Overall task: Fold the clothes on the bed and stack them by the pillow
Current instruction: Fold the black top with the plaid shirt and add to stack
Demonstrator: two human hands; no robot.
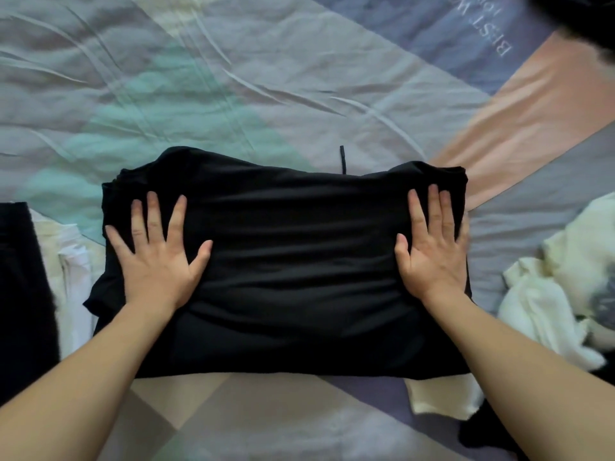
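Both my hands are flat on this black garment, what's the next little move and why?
Probably fold it in half sideways: the black garment lies wide and flat under the left hand and right hand, wider than the folded stack beside it.

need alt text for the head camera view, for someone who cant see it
Both hands, left hand and right hand, press flat on a folded black garment on a patchwork bedsheet. Folded black and white clothes lie at its left, a crumpled cream garment at its right.
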